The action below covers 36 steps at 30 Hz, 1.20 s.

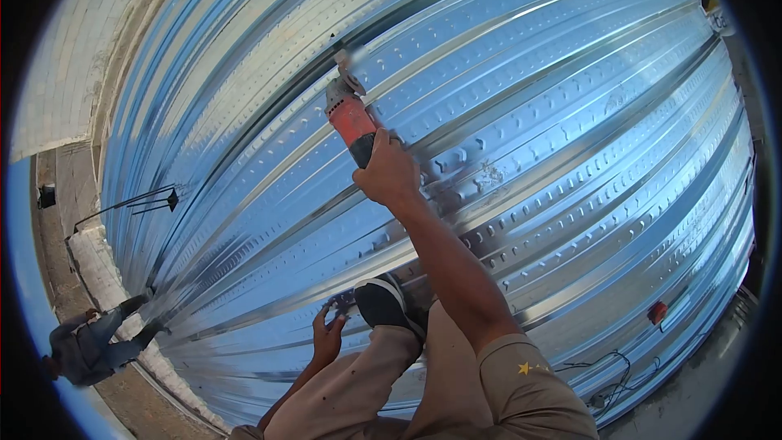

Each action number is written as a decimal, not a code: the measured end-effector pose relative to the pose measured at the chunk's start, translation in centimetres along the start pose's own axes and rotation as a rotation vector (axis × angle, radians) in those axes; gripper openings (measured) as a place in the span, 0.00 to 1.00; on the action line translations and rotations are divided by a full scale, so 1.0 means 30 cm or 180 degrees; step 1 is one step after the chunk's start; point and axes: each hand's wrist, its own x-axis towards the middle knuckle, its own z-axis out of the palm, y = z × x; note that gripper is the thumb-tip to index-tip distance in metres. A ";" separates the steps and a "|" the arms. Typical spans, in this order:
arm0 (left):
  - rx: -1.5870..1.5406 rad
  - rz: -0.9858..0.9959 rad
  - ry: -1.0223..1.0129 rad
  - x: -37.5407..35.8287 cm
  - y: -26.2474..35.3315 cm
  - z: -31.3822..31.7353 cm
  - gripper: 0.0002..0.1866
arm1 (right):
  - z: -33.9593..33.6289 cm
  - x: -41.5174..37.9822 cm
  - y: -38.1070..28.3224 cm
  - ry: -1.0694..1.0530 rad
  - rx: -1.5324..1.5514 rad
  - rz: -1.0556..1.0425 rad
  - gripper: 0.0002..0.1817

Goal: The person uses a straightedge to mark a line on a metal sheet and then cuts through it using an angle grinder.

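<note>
My right hand [391, 169] is wrapped round the black rear part of a red angle grinder [350, 118], with my arm stretched forward. The grinder's disc end [350, 75] points away from me, close over the ribbed metal decking [489, 90]. Down by my dark shoe [381, 303], my left hand [327, 338] is low over the sheets, thumb and fingers apart. A small dark patch beside the shoe lies at its fingertips. My legs are bent over the shiny, dimpled sheets.
Another person [98, 346] stands at the decking's left edge, near a pale concrete ledge [99, 269]. Thin dark bars [134, 200] stick up there. To the right lie a small red object [657, 312] and loose dark cables [623, 375]. A pale block wall [69, 73] borders the far left.
</note>
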 end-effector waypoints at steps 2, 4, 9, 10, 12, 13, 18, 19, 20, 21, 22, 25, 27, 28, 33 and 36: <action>-0.0269 0.0245 0.0272 0.042 -0.045 0.046 0.38 | -0.017 0.083 -0.026 0.0062 -0.0044 -0.0009 0.40; -0.0568 0.0323 0.0295 0.063 -0.117 0.076 0.37 | -0.030 0.145 -0.041 0.0334 -0.0237 -0.0101 0.39; -0.0273 0.0818 0.0194 0.052 -0.153 0.062 0.37 | -0.094 0.214 -0.056 0.0075 -0.0258 0.0144 0.38; -0.0268 0.0823 0.0182 0.050 -0.147 0.059 0.37 | -0.102 0.221 -0.051 0.0037 -0.0274 0.0167 0.38; -0.0148 0.0824 0.0136 0.037 -0.142 0.057 0.36 | -0.108 0.231 -0.049 0.0048 -0.0270 0.0168 0.38; -0.0141 0.0817 0.0127 0.038 -0.139 0.057 0.36 | -0.110 0.231 -0.046 0.0048 -0.0261 0.0163 0.38; -0.0182 0.0491 0.0067 0.050 -0.095 0.046 0.36 | -0.116 0.231 -0.048 0.0165 -0.0209 0.0116 0.38; -0.0184 0.0500 0.0063 0.050 -0.090 0.048 0.36 | -0.109 0.233 -0.043 0.0346 -0.0156 0.0072 0.37; -0.0124 0.0457 0.0150 0.053 -0.085 0.050 0.36 | -0.109 0.239 -0.037 0.0359 -0.0159 0.0067 0.37; -0.0067 0.0406 0.0238 0.054 -0.087 0.052 0.37 | -0.112 0.239 -0.036 0.0307 -0.0108 0.0090 0.37; -0.0073 0.0410 0.0238 0.057 -0.090 0.054 0.37 | -0.115 0.240 -0.033 0.0254 -0.0056 0.0113 0.37; -0.0114 0.0355 0.0310 0.061 -0.100 0.059 0.36 | -0.127 0.245 -0.027 0.0042 0.0036 0.0164 0.37; -0.0032 0.0392 0.0377 0.066 -0.104 0.062 0.36 | -0.129 0.245 -0.025 0.0052 0.0045 0.0143 0.37; -0.0051 0.0382 0.0392 0.068 -0.107 0.063 0.36 | -0.126 0.247 -0.023 0.0060 0.0061 0.0134 0.37; 0.0216 0.0432 0.0511 0.046 -0.084 0.070 0.34 | -0.123 0.255 -0.008 0.0069 0.0118 0.0068 0.37; 0.0173 0.0595 0.0518 0.037 -0.076 0.073 0.33 | -0.128 0.255 -0.010 0.0044 0.0124 0.0018 0.35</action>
